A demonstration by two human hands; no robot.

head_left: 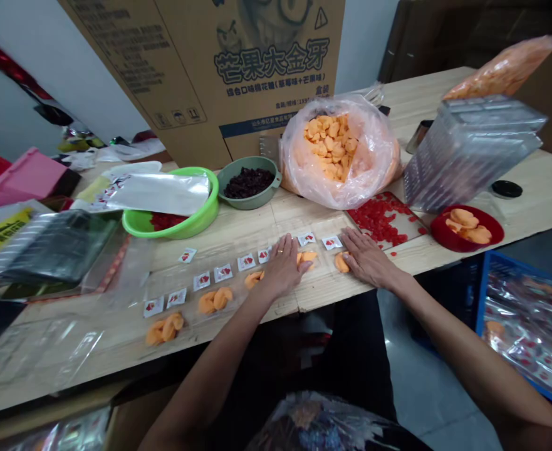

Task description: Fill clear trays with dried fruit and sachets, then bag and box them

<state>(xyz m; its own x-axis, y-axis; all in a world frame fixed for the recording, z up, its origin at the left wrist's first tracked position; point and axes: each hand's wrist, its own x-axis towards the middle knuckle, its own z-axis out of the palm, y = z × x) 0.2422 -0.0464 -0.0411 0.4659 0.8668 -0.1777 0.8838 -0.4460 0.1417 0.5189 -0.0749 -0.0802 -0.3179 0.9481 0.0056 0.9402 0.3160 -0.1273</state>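
My left hand (pixel 282 268) lies with its fingers stretched out over a row of clear plastic trays (pixel 245 300) on the table. My right hand (pixel 368 258) rests flat at the row's right end, fingers extended beside a small white sachet with red print (pixel 332 242). Orange puffy candies (pixel 342 262) lie by the right fingers, and another orange candy (pixel 307 257) shows next to the left thumb. Further left, each tray section carries sachets (pixel 202 280) and orange candies (pixel 215 300). What lies under the palms is hidden.
Behind stand a green basin (pixel 210 216), a bowl of dark pieces (pixel 249 202), and an open bag of orange candies (pixel 299 156). Red bits cover a board (pixel 414 222) near a red bowl (pixel 468 247) and stacked clear trays (pixel 463 150). A blue crate (pixel 485 294) sits lower right.
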